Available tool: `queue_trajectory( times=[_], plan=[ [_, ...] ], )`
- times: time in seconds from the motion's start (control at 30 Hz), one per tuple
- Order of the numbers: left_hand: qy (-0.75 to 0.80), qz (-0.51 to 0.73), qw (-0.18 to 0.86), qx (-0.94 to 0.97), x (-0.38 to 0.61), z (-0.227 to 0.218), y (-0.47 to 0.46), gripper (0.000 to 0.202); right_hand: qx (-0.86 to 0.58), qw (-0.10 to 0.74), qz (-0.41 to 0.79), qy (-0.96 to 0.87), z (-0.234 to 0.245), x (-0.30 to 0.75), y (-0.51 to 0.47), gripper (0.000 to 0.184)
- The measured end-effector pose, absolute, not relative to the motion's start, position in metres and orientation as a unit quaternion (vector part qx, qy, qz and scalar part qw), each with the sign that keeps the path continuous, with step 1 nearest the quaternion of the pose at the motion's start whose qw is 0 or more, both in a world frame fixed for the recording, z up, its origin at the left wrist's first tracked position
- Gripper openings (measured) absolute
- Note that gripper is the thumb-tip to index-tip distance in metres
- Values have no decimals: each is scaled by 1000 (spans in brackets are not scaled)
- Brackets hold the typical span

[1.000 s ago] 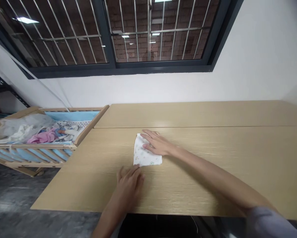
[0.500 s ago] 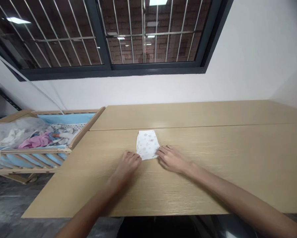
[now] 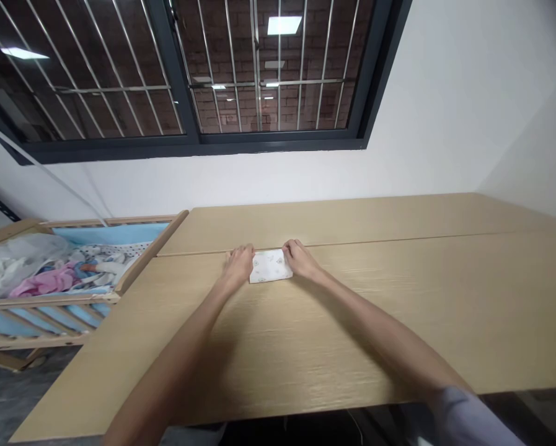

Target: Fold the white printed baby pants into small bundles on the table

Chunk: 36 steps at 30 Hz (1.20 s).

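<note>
On the table (image 3: 398, 285), in the head view, a small white patterned cloth (image 3: 271, 266) is lying folded, just on the near side of the seam (image 3: 375, 242). The left hand (image 3: 241, 262) is keeping a narrow grip, its bent fingers holding the cloth's left edge toward the far corner. The right hand (image 3: 299, 257) is pinching the far right corner, also narrowly. Both forearms are reaching in from the near edge, a grey sleeve (image 3: 468, 415) showing on the right. To the left, a crib (image 3: 49, 301) is standing beside the table, holding a pink garment (image 3: 48, 280) and a clear bag (image 3: 40, 248). Above, a barred window (image 3: 175, 74) is spanning the wall (image 3: 445, 124).
</note>
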<state>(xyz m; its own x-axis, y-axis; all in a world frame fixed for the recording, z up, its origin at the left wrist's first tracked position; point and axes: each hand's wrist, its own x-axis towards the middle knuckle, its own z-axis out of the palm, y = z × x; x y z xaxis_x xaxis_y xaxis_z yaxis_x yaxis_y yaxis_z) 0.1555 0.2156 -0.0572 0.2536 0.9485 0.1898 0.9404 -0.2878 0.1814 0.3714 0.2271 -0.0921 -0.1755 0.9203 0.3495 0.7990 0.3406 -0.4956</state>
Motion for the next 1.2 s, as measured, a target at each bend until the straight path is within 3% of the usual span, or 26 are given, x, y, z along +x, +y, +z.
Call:
queue_trajectory(
  times=[0.17,0.33,0.5,0.67,0.9,1.0,1.1,1.2],
  plan=[
    [633,122,28,764,163,-82,241,31,-600,285,87,-742,-111,365,249,21],
    [585,168,8,794,168,-86,222,50,-563,292,33,-773,-103,363,228,43],
    [456,144,36,877,177,-101,197,72,-415,165,22,-894,-106,360,207,71],
    [456,112,52,881,175,-122,198,91,-424,119,50,-896,-118,371,206,77],
    [451,112,40,885,138,-114,197,78,-436,121,119,-884,-119,412,201,87],
    [436,127,24,891,125,-104,193,70,-437,160,144,-873,-114,421,201,96],
    [434,134,15,891,122,-100,192,58,-410,212,134,-877,-106,421,203,93],
    [446,130,19,885,126,-102,199,53,-401,200,144,-882,-105,414,209,90]
  ],
)
